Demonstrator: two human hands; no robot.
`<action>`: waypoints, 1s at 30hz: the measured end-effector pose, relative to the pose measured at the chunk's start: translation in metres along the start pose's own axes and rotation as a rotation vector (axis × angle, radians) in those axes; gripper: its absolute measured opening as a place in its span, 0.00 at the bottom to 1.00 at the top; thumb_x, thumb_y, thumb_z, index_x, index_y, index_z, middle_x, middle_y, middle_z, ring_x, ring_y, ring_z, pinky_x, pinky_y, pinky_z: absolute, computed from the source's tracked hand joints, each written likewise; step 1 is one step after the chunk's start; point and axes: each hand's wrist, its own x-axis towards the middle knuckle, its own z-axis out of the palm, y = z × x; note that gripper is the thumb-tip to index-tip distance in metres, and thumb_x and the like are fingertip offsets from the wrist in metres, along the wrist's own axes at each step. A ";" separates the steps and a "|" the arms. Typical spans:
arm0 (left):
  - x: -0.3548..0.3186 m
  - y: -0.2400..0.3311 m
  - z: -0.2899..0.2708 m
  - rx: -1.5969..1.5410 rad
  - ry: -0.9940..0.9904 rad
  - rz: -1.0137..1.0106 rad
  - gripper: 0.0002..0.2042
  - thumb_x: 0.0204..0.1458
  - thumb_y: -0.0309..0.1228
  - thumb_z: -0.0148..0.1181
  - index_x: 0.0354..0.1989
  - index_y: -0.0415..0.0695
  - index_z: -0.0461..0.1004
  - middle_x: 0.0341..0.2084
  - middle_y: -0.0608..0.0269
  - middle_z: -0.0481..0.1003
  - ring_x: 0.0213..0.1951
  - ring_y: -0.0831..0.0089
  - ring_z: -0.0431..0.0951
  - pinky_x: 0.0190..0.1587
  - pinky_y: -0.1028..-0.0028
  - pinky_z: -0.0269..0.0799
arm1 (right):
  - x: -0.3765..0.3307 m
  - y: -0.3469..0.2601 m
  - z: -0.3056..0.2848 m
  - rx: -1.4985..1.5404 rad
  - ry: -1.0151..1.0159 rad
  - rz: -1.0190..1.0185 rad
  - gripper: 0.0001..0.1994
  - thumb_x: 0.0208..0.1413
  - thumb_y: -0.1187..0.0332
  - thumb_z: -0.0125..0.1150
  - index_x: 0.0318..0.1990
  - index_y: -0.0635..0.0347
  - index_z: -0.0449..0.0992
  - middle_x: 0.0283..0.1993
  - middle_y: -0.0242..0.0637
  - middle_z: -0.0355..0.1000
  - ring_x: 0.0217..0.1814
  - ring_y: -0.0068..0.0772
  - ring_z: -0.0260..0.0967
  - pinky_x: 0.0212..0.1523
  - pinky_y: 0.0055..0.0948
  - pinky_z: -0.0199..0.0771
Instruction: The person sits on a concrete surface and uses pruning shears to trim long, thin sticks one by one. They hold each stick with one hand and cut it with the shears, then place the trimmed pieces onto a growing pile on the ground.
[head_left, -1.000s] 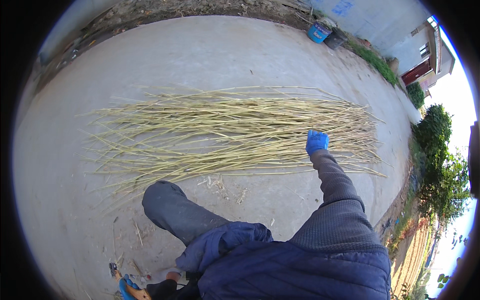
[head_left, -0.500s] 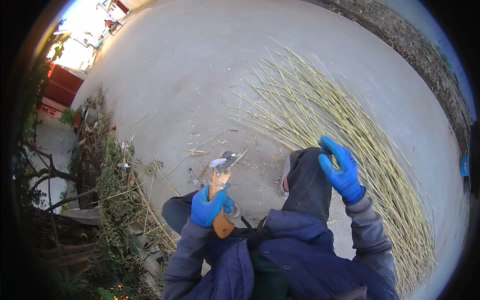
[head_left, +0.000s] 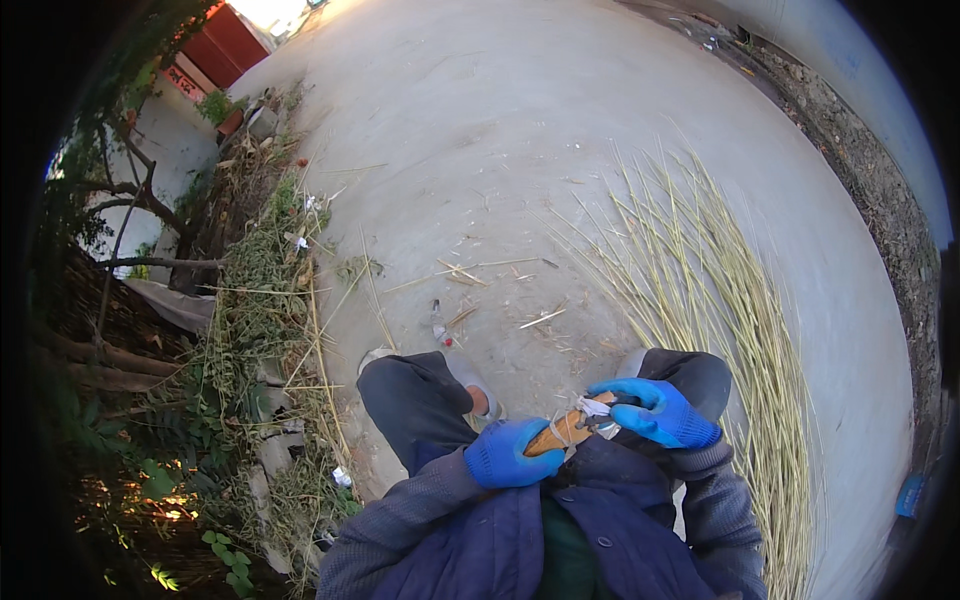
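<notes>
A wooden-handled tool [head_left: 562, 430] lies slantwise over my lap, with a dark metal head and a strip of white cloth or tape round its neck. Wire or cord seems to bind the upper handle. My left hand [head_left: 508, 453], in a blue glove, is closed round the handle's lower end. At the other end my right hand [head_left: 668, 416], gloved the same way, has its thumb and fingers closed on the metal head, which they partly hide. Too little of the head shows to tell the tool's exact kind.
Long pale stalks [head_left: 750, 350] lie in a heap on the concrete ground [head_left: 470, 130] at my right. Dry weeds [head_left: 260, 330] and branches line the left side. Between my feet and beyond are stalk scraps [head_left: 542, 320] and a small clear bottle-like thing [head_left: 440, 325].
My left hand has brought the tool down and to the right, tilting it over. My right hand has left my knee and closed on the tool's head. The whole view has shifted.
</notes>
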 end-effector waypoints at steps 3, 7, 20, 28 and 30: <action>0.000 -0.007 0.002 0.002 0.014 0.032 0.18 0.53 0.41 0.63 0.42 0.38 0.75 0.30 0.50 0.79 0.31 0.59 0.82 0.37 0.65 0.77 | -0.001 0.004 0.001 -0.069 0.022 -0.018 0.20 0.63 0.61 0.57 0.57 0.65 0.73 0.47 0.38 0.77 0.45 0.24 0.74 0.48 0.25 0.74; -0.004 -0.016 0.000 -0.209 -0.031 0.080 0.17 0.54 0.40 0.63 0.44 0.38 0.75 0.31 0.54 0.81 0.32 0.65 0.83 0.40 0.67 0.77 | 0.003 0.002 0.011 -0.116 0.195 -0.139 0.22 0.63 0.57 0.57 0.53 0.70 0.73 0.46 0.41 0.77 0.47 0.28 0.75 0.51 0.28 0.74; -0.050 -0.035 -0.007 -0.682 -0.032 0.169 0.20 0.58 0.31 0.59 0.58 0.37 0.70 0.39 0.59 0.81 0.41 0.77 0.80 0.46 0.73 0.75 | 0.062 -0.006 0.054 -0.171 0.431 -0.278 0.27 0.67 0.49 0.45 0.52 0.71 0.72 0.47 0.46 0.76 0.51 0.37 0.74 0.54 0.34 0.72; -0.133 -0.079 -0.072 -1.036 0.482 0.174 0.20 0.61 0.31 0.54 0.56 0.28 0.67 0.32 0.56 0.79 0.38 0.71 0.79 0.47 0.70 0.74 | 0.110 -0.012 0.057 -0.211 0.539 -0.160 0.27 0.70 0.52 0.41 0.59 0.70 0.69 0.42 0.39 0.75 0.39 0.27 0.71 0.45 0.28 0.72; -0.157 -0.115 -0.088 -0.935 0.787 0.205 0.21 0.62 0.32 0.52 0.56 0.26 0.66 0.32 0.54 0.80 0.38 0.69 0.80 0.47 0.70 0.74 | 0.117 -0.008 0.058 -0.240 0.556 -0.165 0.25 0.70 0.54 0.42 0.59 0.71 0.69 0.42 0.40 0.76 0.39 0.27 0.72 0.45 0.28 0.72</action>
